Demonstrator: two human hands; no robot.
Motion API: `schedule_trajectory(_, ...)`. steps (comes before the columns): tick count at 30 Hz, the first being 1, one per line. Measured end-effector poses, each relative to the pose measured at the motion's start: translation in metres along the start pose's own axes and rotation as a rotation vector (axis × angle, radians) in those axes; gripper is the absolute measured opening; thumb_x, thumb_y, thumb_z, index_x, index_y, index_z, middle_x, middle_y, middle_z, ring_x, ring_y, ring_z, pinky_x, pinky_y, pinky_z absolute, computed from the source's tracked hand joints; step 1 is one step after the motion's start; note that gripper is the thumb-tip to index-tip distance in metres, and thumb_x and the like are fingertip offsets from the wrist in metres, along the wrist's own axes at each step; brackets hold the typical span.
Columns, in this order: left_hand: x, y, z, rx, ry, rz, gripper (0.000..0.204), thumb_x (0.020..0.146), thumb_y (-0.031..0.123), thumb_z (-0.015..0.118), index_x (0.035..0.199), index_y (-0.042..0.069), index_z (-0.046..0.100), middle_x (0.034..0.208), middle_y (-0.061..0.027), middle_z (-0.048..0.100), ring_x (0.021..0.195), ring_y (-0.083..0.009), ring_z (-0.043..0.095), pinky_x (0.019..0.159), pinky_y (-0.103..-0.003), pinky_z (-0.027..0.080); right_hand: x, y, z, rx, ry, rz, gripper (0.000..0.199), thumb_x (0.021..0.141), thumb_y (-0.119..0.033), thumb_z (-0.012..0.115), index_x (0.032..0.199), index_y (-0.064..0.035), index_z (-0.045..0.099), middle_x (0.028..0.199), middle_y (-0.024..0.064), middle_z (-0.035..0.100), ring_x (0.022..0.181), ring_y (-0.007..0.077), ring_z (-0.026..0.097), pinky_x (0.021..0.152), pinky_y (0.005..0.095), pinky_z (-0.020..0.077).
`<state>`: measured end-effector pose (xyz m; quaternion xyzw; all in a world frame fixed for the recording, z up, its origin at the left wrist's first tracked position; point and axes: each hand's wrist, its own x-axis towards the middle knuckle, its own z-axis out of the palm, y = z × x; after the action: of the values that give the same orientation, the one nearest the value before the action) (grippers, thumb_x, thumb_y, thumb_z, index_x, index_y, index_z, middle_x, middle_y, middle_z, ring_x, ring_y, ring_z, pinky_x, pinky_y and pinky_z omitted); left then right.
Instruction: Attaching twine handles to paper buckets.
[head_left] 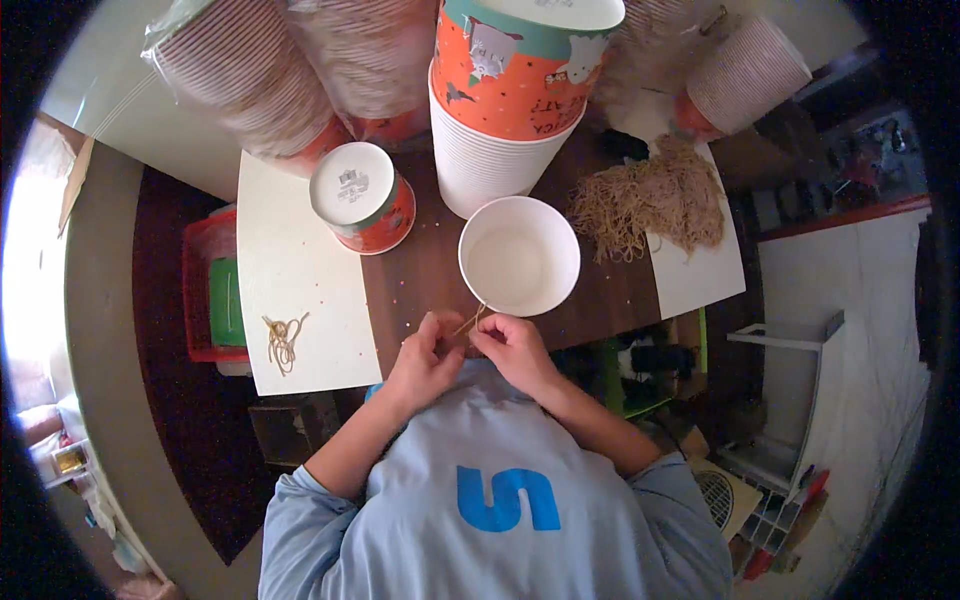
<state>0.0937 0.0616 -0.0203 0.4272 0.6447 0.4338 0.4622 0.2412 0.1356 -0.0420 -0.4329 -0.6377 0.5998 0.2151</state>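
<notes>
A thin tan cord (479,316) runs between my two hands at the near side of an open white paper bucket (520,255). My left hand (428,362) is closed, its fingertips pinching the cord. My right hand (513,352) is also closed on the cord, close to the bucket's near wall. Whether the cord passes through the bucket's wall I cannot tell. Its inside is plain white. To the right on the table lies a tangled heap of similar tan cords (655,200). A few loose cords (284,343) lie at the left.
Behind the bucket rises a tall stack of paper buckets (505,150), topped by an orange and green printed one. Another printed bucket (362,198) stands upside down at the left. Wrapped bucket stacks (245,80) line the back. A red crate (200,285) sits beside the table's left edge.
</notes>
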Motion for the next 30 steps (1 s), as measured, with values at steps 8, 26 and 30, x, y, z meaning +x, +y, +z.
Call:
schedule_trajectory(8,0.023,-0.006,-0.004,0.427,-0.178,0.346,0.043,0.070,0.003,0.061,0.112,0.006,0.056,0.083,-0.0165,0.062,0.072,-0.0332,0.061,0.063,-0.040,0.049,-0.007,-0.010,-0.002,-0.137,-0.033,0.020,0.012,0.079,-0.011,0.064,0.082,0.0004,0.063,0.074,0.0130,0.065,0.065,0.0208,0.063,0.061,0.0325,0.0494)
schedule_trajectory(26,0.017,-0.018,0.021,-0.577,-0.066,-0.430,0.012,0.087,0.017,0.059,0.087,0.006,0.062,0.076,0.0006,0.061,0.062,-0.0053,0.053,0.049,-0.018,0.037,0.000,0.014,0.002,-0.554,0.144,-0.261,0.009,0.080,-0.012,0.057,0.083,-0.0032,0.056,0.081,0.0177,0.061,0.072,0.0363,0.060,0.060,0.0447,0.0478)
schedule_trajectory(30,0.016,-0.016,0.019,-0.670,-0.084,-0.521,0.011,0.087,0.018,0.059,0.084,0.008,0.062,0.072,0.0016,0.060,0.053,-0.0037,0.048,0.045,-0.018,0.033,-0.001,0.031,0.009,-0.089,0.167,-0.079,0.015,0.085,-0.012,0.055,0.091,-0.0015,0.063,0.085,0.0149,0.065,0.077,0.0256,0.064,0.065,0.0352,0.0498)
